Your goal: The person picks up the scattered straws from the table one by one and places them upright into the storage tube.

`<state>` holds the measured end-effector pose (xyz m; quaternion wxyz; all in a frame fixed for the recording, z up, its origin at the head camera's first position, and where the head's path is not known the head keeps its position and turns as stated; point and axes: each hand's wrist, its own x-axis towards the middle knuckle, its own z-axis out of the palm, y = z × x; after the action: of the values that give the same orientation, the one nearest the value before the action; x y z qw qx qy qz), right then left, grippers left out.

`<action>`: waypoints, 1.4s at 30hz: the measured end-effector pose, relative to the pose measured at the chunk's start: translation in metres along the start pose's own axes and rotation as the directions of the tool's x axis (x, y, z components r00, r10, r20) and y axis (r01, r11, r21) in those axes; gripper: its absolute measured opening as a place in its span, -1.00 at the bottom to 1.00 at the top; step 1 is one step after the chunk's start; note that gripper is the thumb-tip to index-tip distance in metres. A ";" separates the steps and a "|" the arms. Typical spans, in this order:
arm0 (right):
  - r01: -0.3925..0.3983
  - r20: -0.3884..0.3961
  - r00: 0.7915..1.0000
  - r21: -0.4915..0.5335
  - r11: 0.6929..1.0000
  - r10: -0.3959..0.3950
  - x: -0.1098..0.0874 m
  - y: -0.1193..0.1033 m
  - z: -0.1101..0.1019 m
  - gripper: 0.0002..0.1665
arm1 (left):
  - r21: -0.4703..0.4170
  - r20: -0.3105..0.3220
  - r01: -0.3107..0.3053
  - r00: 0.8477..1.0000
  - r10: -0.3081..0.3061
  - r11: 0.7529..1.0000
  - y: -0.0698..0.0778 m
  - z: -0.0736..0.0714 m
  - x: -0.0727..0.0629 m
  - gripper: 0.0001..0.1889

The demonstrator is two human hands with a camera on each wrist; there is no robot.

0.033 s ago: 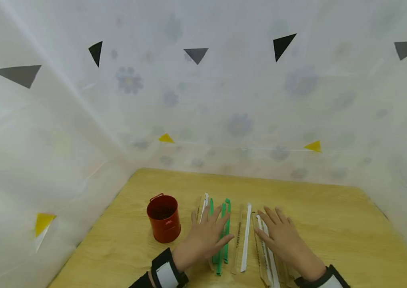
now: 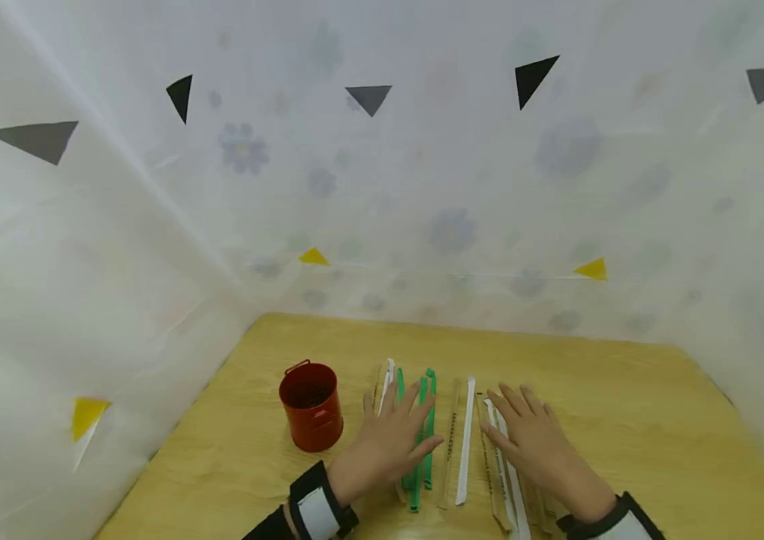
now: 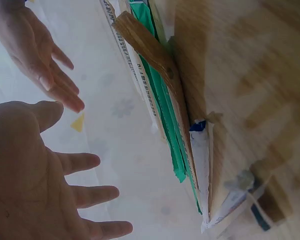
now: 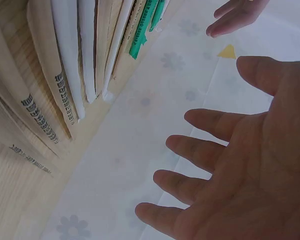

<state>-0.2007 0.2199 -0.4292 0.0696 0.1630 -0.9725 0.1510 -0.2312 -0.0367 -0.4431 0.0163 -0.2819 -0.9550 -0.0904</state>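
My left hand (image 2: 385, 446) hovers with fingers spread above the left part of a row of long, slim wrapped packets. Under it lie several green packets (image 2: 416, 480), partly hidden by the hand. A white packet (image 2: 465, 442) and a brown printed packet (image 2: 450, 442) lie between the hands. On the right, my right hand (image 2: 540, 454) is held palm down over more brown and white packets (image 2: 512, 487). Both palms hold nothing; in the right wrist view the fingers (image 4: 195, 152) are stretched out, apart from the brown packets (image 4: 55, 65).
A red metal bucket (image 2: 314, 424) with small handles stands left of my left hand. The wooden table (image 2: 625, 420) ends at white sheet walls (image 2: 449, 180) at the back and sides. Black, grey and yellow triangles mark the sheets.
The head view has shifted very slightly, so everything sits a little differently in it. Hands, packets and bucket keep their places relative to each other.
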 end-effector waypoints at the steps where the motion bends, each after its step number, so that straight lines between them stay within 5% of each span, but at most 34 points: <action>1: 0.005 0.013 1.000 0.003 1.000 -0.005 -0.001 -0.001 0.001 -0.29 | 0.003 0.011 0.009 1.000 -0.009 1.000 0.000 0.000 -0.001 -0.31; 13: 0.026 -0.020 0.999 0.028 0.999 -0.025 -0.006 0.000 -0.002 -0.29 | -0.023 0.004 0.021 1.000 -0.020 1.000 -0.001 -0.006 -0.001 -0.32; 20: 0.010 0.044 0.999 0.064 0.998 -0.012 -0.015 0.002 0.013 -0.30 | -0.028 0.054 0.026 0.998 -0.025 0.999 0.000 0.006 -0.014 -0.33; 23: 0.038 0.022 0.999 0.074 0.997 -0.039 -0.015 0.006 0.014 -0.32 | -0.020 -0.036 0.023 0.999 -0.024 1.000 0.004 0.000 -0.020 -0.46; 25: 0.050 -0.002 0.999 0.076 0.996 -0.050 -0.014 0.008 0.013 -0.32 | -0.033 -0.159 0.017 0.987 -0.023 0.999 0.005 -0.010 -0.027 -0.61; 27: 0.044 -0.016 0.999 0.074 0.996 -0.043 -0.015 0.010 0.012 -0.31 | -0.036 -0.333 -0.015 0.943 0.002 0.999 0.003 -0.021 -0.035 -0.75; 28: 0.035 -0.015 0.999 0.074 0.997 -0.034 -0.015 0.011 0.011 -0.30 | -0.028 -0.425 -0.038 0.905 0.022 0.999 0.000 -0.026 -0.040 -0.78; 30: 0.025 -0.017 1.000 0.073 0.997 -0.024 -0.017 0.013 0.010 -0.29 | -0.003 -0.597 -0.058 0.801 0.045 0.998 -0.011 -0.033 -0.049 -0.70; 32: 0.021 -0.022 1.000 0.068 0.997 -0.020 -0.017 0.015 0.008 -0.29 | 0.016 -0.724 -0.014 0.690 0.021 1.000 -0.029 -0.034 -0.057 -0.45; 33: 0.022 -0.023 1.000 0.066 0.998 -0.021 -0.017 0.016 0.008 -0.30 | -0.005 -0.758 0.026 0.652 -0.021 1.000 -0.039 -0.033 -0.061 -0.29; 35: 0.026 -0.025 0.999 0.066 0.998 -0.025 -0.015 0.018 0.007 -0.30 | -0.128 -0.763 0.106 0.625 -0.166 0.986 -0.060 -0.030 -0.067 0.04; 37: 0.034 -0.029 0.999 0.057 0.998 -0.033 -0.013 0.021 0.007 -0.32 | -0.327 -0.672 0.149 0.657 -0.341 0.933 -0.080 -0.026 -0.072 0.28; 38: 0.035 -0.027 0.999 0.059 0.998 -0.034 -0.013 0.022 0.007 -0.32 | -0.432 -0.602 0.158 0.683 -0.415 0.888 -0.089 -0.024 -0.074 0.35; 40: 0.030 -0.023 0.999 0.067 0.997 -0.029 -0.013 0.024 0.008 -0.33 | -0.612 -0.442 0.170 0.736 -0.512 0.773 -0.104 -0.021 -0.077 0.42; 42: 0.024 -0.019 1.000 0.068 0.997 -0.022 -0.015 0.025 0.009 -0.33 | -0.741 -0.298 0.168 0.785 -0.543 0.650 -0.115 -0.020 -0.080 0.44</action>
<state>-0.1965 0.2441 -0.4473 0.0743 0.1750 -0.9642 0.1848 -0.2265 -0.1778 -0.4489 0.1377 -0.0334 -0.8524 -0.5033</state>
